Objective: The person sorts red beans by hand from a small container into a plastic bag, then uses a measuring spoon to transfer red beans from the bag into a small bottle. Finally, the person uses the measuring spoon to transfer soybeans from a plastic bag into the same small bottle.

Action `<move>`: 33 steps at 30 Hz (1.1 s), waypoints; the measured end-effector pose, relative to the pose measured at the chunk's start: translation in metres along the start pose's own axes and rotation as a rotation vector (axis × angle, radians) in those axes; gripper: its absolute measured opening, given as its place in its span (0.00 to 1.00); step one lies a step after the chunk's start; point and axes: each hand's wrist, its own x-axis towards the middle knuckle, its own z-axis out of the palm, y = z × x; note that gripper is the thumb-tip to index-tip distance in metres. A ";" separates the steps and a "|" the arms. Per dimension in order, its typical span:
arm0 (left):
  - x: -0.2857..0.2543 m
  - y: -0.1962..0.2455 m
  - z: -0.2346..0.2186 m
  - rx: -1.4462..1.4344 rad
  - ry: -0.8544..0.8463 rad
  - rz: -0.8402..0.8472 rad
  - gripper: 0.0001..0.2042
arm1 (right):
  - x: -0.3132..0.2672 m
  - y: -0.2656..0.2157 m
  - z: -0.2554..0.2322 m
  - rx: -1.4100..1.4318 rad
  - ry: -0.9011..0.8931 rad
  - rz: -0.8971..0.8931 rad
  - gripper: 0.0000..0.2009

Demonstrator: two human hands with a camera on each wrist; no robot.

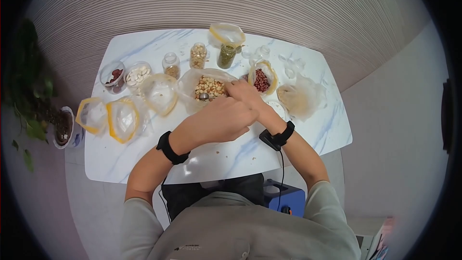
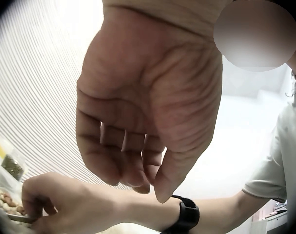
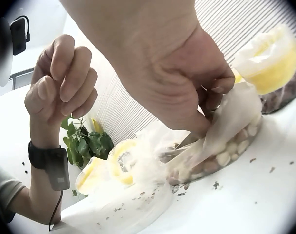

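My right hand is at the right edge of a clear plastic bag of cream-and-brown kernels. It grips the handle of a small metal spoon, whose bowl lies among the kernels. In the right wrist view, the bag's film bunches against the fingers, partly hiding the fingertips. My left hand hovers over the right forearm, crossing it in the head view. Its fingers are loosely bent, the thumb close to them, and nothing is between them.
Behind the bag stand jars of pale pieces and green grains. Red beans fill a yellow-rimmed bag at right, near a knotted bag. Yellow-edged bags and tubs sit left. Crumbs dot the marbled table.
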 end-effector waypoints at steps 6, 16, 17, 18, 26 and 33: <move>0.000 0.001 0.003 -0.009 -0.098 -0.043 0.13 | -0.004 0.015 0.005 -0.144 0.272 -0.244 0.17; -0.002 -0.006 0.003 0.030 -0.122 -0.132 0.14 | -0.043 0.016 -0.035 0.186 0.449 -0.170 0.13; -0.003 -0.009 0.005 0.026 -0.097 -0.143 0.14 | -0.044 0.016 -0.037 0.416 0.473 -0.111 0.12; -0.003 -0.011 0.006 0.022 -0.072 -0.152 0.14 | -0.046 0.018 -0.038 0.646 0.493 -0.047 0.11; 0.000 -0.012 0.004 -0.003 -0.150 -0.196 0.15 | -0.058 0.054 -0.047 2.230 0.212 0.255 0.14; -0.001 -0.013 0.003 -0.006 -0.181 -0.172 0.15 | -0.016 0.075 -0.071 1.862 0.329 0.452 0.02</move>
